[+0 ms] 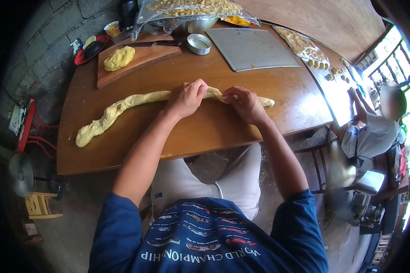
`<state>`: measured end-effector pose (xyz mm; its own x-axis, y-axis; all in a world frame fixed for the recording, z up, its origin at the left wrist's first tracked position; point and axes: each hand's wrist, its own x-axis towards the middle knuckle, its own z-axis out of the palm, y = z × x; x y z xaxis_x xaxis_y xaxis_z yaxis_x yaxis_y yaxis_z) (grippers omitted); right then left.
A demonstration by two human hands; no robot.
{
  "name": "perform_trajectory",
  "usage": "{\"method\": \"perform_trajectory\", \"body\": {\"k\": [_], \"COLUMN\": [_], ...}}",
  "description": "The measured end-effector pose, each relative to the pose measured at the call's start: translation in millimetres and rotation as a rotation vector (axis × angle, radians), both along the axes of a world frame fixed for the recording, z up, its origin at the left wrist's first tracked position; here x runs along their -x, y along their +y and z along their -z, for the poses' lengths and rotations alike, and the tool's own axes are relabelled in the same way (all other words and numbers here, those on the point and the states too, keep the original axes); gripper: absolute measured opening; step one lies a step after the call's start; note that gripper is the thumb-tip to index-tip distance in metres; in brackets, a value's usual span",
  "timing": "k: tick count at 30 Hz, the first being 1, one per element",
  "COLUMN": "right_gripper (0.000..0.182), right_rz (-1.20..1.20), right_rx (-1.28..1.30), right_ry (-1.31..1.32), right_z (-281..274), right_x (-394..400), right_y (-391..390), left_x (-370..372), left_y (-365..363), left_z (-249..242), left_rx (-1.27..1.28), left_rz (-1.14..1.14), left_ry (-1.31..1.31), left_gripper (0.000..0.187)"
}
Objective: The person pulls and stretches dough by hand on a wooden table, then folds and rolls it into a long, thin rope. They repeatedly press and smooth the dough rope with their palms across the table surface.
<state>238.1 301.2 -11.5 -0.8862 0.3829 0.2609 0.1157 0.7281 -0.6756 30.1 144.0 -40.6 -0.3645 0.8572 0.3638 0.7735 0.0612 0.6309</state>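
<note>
Lengthwise, dough rope [151,97] on brown table [209,129]; grey block wall [43,43] nearby.

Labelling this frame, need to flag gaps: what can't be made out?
All in the head view:
Dough rope: the stretch behind the left hand, hidden by that hand.
Right hand: its palm side, hidden by its own back.
Metal bowl: its inside, hidden by the plastic above.
Dark container: its top, cut off by the upper edge.
Other person's hands: too small to tell their grip.
</note>
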Motion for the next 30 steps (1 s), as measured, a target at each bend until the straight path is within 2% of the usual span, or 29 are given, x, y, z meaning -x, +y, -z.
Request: {"method": "perform_trajectory", "body": {"k": [3, 6, 11, 15, 16, 17, 18, 20, 21, 23, 26, 29, 30], "right_gripper": [0.019, 0.018, 0.021, 0.027, 0.029, 0.032, 0.032, 0.028, 0.028, 0.028, 0.025, 0.028, 0.028], "right_rz": [0.045, 0.018, 0.011, 0.059, 0.056, 0.051, 0.054, 0.035, 0.037, 0.049, 0.093, 0.092, 0.089], "right_rx": [0.098, 0.001, -0.096, -0.071, -0.070, -0.069, -0.068, 0.111, 0.110, -0.122, -0.217, -0.090, -0.086], "right_ry": [-0.026, 0.044, 0.105, 0.190, 0.071, -0.050, -0.046, -0.081, -0.080, -0.018, -0.062, -0.027, -0.040], "right_z": [2.5, 9.8, 12.9, 13.4, 12.1, 12.8, 13.3, 13.5, 14.8, 21.3, 22.6, 19.9, 18.5], "right_x": [-1.5, 0.9, 2.1, 15.9, 22.5, 25.8, 26.9, 30.8, 32.2, 31.1, 31.1, 30.2, 30.3], "right_y": [-0.4, -1.1, -2.9, -2.7, 1.7, 3.6, 5.5, 12.0, 12.8, 10.1, 4.5, 4.7, 2.8], "left_x": [-1.6, -6.1, -10.4, -14.3, -12.2, -6.7, -0.5, 5.1, 4.1, 4.8, 4.6, 1.2, 4.0], "left_y": [4.2, 1.7, 2.5, 11.4, 14.7, 20.4, 27.5, 35.5, 37.3, 40.4, 33.8, 26.7, 26.9], "left_z": [-2.1, -7.8, 1.0, -2.4, -6.8, -12.3, -17.5, -16.4, -14.7, -9.8, 2.1, -18.1, -22.0], "left_rx": [0.032, 0.010, -0.013, -0.019, -0.013, 0.063, 0.135, 0.128, 0.123, 0.127, 0.055, 0.015, 0.095], "left_rz": [-0.050, 0.014, 0.025, -0.015, -0.013, 0.006, 0.027, 0.045, 0.012, -0.010, 0.076, 0.089, 0.115], "left_ry": [-0.043, -0.116, -0.052, -0.062, -0.057, -0.186, -0.312, -0.326, -0.332, -0.342, -0.426, -0.327, -0.296], "left_gripper": [0.027, 0.030, 0.031, 0.031, 0.031, 0.030, 0.031, 0.030, 0.030, 0.030, 0.033, 0.036, 0.036]}}
